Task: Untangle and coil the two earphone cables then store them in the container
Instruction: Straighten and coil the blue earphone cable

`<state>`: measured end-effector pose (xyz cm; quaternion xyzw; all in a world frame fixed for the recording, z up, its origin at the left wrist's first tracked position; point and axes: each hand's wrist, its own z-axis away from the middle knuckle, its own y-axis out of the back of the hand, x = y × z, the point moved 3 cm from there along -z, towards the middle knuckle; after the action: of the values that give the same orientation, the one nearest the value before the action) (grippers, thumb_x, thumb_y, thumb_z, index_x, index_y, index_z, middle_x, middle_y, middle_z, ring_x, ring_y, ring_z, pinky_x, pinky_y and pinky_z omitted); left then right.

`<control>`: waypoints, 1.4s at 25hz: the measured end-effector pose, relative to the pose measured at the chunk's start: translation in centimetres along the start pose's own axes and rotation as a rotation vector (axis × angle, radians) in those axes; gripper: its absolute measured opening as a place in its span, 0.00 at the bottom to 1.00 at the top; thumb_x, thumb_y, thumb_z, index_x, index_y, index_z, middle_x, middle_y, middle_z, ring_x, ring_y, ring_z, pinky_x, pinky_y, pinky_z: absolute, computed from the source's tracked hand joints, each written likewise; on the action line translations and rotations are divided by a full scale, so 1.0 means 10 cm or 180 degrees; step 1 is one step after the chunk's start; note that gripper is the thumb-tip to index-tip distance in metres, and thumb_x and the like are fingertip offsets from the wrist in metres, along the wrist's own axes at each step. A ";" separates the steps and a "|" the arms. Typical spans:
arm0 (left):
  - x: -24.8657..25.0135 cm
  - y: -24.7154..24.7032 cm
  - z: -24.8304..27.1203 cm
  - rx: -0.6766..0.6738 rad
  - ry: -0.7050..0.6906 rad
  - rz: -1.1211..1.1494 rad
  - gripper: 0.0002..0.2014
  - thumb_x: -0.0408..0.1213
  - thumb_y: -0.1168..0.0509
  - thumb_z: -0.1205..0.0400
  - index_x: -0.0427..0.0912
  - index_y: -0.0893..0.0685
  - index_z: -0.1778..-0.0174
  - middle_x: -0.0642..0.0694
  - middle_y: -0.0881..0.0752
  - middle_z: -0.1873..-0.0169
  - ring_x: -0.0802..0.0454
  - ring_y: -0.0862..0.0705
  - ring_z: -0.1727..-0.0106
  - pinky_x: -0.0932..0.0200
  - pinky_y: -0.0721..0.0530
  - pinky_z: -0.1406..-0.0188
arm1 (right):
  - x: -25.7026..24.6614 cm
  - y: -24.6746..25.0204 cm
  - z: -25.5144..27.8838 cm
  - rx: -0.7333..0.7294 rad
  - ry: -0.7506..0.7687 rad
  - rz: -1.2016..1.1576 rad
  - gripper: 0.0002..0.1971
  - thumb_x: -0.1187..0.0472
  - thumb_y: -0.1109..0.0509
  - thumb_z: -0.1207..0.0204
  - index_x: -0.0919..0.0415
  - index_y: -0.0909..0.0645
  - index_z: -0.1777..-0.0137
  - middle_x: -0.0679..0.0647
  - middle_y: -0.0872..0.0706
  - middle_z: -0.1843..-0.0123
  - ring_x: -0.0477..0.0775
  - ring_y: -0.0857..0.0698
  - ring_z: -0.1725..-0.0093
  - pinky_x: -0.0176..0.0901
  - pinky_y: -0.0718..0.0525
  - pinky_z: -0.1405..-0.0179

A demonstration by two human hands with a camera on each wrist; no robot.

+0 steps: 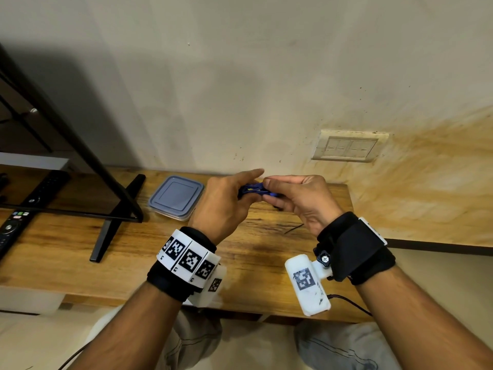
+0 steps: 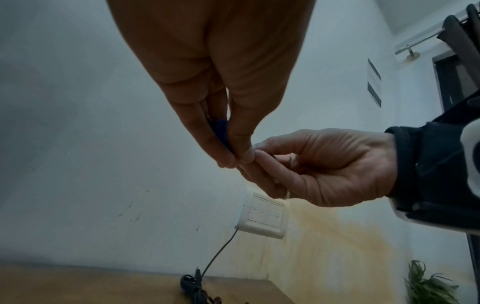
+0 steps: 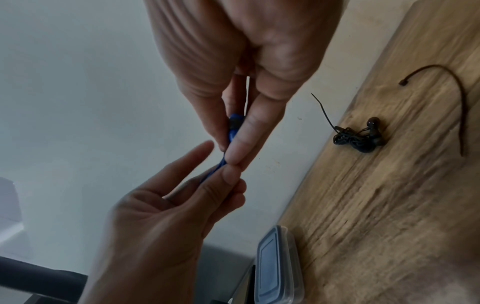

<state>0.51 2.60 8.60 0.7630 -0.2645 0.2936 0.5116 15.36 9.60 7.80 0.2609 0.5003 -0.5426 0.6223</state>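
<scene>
A bundled blue earphone cable (image 1: 253, 188) hangs above the wooden table (image 1: 80, 249), held between both hands. My left hand (image 1: 249, 188) pinches one end of it with the forefinger sticking out straight. My right hand (image 1: 268, 191) pinches the other end; the right wrist view shows the blue cable (image 3: 235, 127) between its fingertips (image 3: 239, 150). The black earphone cable (image 3: 358, 137) lies in a tangled clump on the table by the wall, mostly hidden under my right hand in the head view. The clear container (image 1: 176, 197) stands shut with its grey lid on, left of my hands.
A TV on a black stand (image 1: 117, 209) fills the table's left part, with two remotes (image 1: 16, 222) beneath it. A wall socket plate (image 1: 349, 149) is behind my right hand. The table ends at its right edge (image 1: 349, 204). A loose black strand (image 3: 454, 98) lies near the clump.
</scene>
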 end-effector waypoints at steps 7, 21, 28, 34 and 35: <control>0.01 0.02 -0.07 0.0103 -0.0796 -0.0088 0.08 0.29 0.22 0.27 0.38 0.06 0.52 0.45 0.07 0.52 0.54 0.09 0.54 0.62 0.12 0.51 | -0.05 0.03 0.02 0.0012 -0.0092 -0.0209 0.05 0.74 0.22 0.29 0.75 0.11 0.54 0.66 0.08 0.56 0.56 0.07 0.61 0.40 0.07 0.58; 0.06 -0.22 -0.13 -0.0236 -0.0882 -0.1171 0.05 0.39 0.25 0.23 0.44 0.12 0.63 0.48 0.12 0.68 0.46 0.16 0.66 0.47 0.17 0.71 | -0.04 0.21 0.03 0.0147 -0.0170 -0.0137 0.07 0.75 0.23 0.29 0.78 0.12 0.52 0.71 0.09 0.51 0.59 0.07 0.58 0.41 0.07 0.58; -0.09 -0.29 -0.17 -0.0243 -0.0114 -0.0060 0.02 0.36 0.22 0.26 0.45 0.07 0.59 0.50 0.07 0.61 0.54 0.10 0.60 0.50 0.10 0.58 | -0.04 0.29 0.01 0.0060 -0.0217 -0.0104 0.07 0.76 0.23 0.29 0.78 0.12 0.52 0.70 0.09 0.52 0.59 0.07 0.58 0.41 0.07 0.58; -0.07 -0.30 -0.16 -0.0429 0.0141 0.0223 0.03 0.35 0.22 0.26 0.46 0.08 0.60 0.52 0.08 0.58 0.56 0.11 0.56 0.47 0.11 0.53 | -0.05 0.32 0.01 0.0016 -0.0203 0.0004 0.08 0.74 0.22 0.29 0.77 0.12 0.50 0.70 0.09 0.52 0.60 0.07 0.57 0.41 0.07 0.58; -0.07 -0.30 -0.16 -0.0395 0.0166 0.0262 0.03 0.35 0.22 0.26 0.45 0.08 0.59 0.52 0.08 0.58 0.55 0.11 0.56 0.48 0.11 0.52 | -0.06 0.32 0.01 0.0028 -0.0166 0.0095 0.08 0.74 0.22 0.29 0.76 0.12 0.51 0.70 0.09 0.52 0.61 0.07 0.56 0.42 0.07 0.58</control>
<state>1.83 5.17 6.73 0.7103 -0.2999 0.3172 0.5522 18.44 10.63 7.68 0.2568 0.4775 -0.5421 0.6420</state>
